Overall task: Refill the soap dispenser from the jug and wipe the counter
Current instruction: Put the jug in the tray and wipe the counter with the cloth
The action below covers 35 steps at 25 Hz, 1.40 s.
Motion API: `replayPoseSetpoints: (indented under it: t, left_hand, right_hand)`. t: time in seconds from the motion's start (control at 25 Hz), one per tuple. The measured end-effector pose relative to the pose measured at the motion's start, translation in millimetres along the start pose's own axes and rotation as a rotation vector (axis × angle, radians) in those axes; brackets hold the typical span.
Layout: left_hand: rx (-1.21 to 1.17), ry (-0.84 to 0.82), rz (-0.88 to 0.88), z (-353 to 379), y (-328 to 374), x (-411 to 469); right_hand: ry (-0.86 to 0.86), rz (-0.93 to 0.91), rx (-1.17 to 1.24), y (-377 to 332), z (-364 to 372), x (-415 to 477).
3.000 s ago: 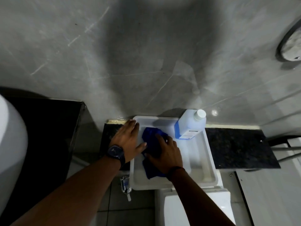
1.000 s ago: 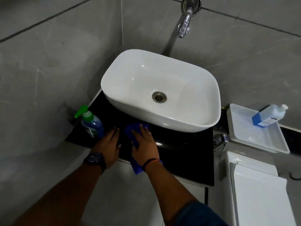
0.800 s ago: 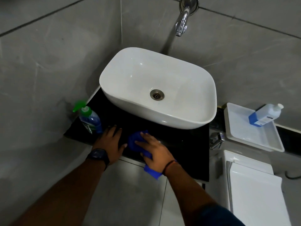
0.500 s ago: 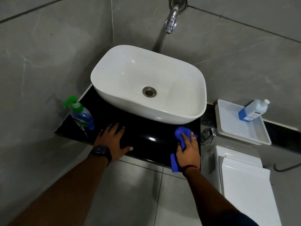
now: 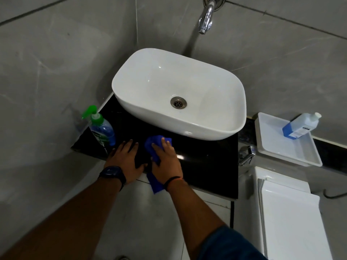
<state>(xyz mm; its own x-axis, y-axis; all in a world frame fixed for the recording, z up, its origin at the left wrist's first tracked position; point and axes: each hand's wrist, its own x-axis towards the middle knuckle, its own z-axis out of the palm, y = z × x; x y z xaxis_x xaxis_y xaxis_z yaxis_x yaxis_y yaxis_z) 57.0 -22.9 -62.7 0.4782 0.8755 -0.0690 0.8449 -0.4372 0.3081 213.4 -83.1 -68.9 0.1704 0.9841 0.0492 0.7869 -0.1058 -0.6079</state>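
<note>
Far left, at about nine o'clock of the basin: soap dispenser [image 5: 101, 128], upright on the black desk [image 5: 206, 166], green pump head turned to the wall. Clear body, probably thin plastic, light and apt to tip; slippery if soap has run down it. Best taken round the waist of the body, not by the pump.

Next, left hand [image 5: 125, 158], palm down on the desk just beside the dispenser's foot, fingers [image 5: 129, 145] spread flat and holding nothing. Dark watch on the wrist. Serves as a brace, by the look of it.

Next, right hand [image 5: 166, 162], likewise palm down, fingers [image 5: 165, 145] laid out over the blue cloth [image 5: 155, 145] and pressing it to the desk; no pinch or closed grasp visible. Cloth soft and limp, bunched ahead of the fingertips at twelve o'clock, with a tail hanging off the desk's front edge at six o'clock under the wrist. Handles by flat pressure rather than grip; liable to fold under itself when dragged.

Centre: white basin [image 5: 234, 113] seated on the desk, wall tap [image 5: 205, 19] above it at twelve o'clock.

Right, at three o'clock of the basin: white tray [image 5: 289, 158] on a separate dark ledge, carrying the jug [image 5: 300, 124], capped and leaning against the wall. Liquid level hard to read. Wiping stage judged under way.
</note>
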Motion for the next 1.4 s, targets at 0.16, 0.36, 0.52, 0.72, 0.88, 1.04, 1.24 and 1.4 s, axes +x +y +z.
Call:
replayPoseSetpoints:
  t: [0.16,0.36,0.52,0.72,0.88,1.04,1.24,1.4]
  left_hand:
    - [0.019,-0.002,-0.016,1.4,0.8,3.3]
    - [0.065,-0.008,-0.057,4.3,9.3,5.3]
    - [0.075,-0.050,-0.002,8.1,40.3,10.2]
    - [-0.064,-0.127,0.267,10.7,102.8,23.8]
    - [-0.229,-0.139,0.412,11.3,186.3,42.9]
    - [-0.294,-0.216,0.599,39.9,303.7,70.8]
    - [-0.287,-0.207,0.611,97.9,418.6,155.4]
    - [-0.237,-0.188,0.511,143.4,478.0,245.9]
  right_hand:
    - [-0.039,-0.204,0.000,49.1,-43.9,-24.3]
    - [0.308,0.223,0.041,99.9,-76.3,-52.7]
    - [0.274,0.190,0.092,89.4,-76.6,-54.5]
    - [0.233,0.124,0.221,93.8,-87.7,-75.9]
    - [0.556,0.376,0.300,135.1,-150.6,-87.1]
    - [0.780,0.577,0.344,219.1,-235.7,-80.8]
    - [0.699,0.589,0.310,340.4,-290.3,-26.4]
    - [0.529,0.566,0.187,432.3,-306.5,32.3]
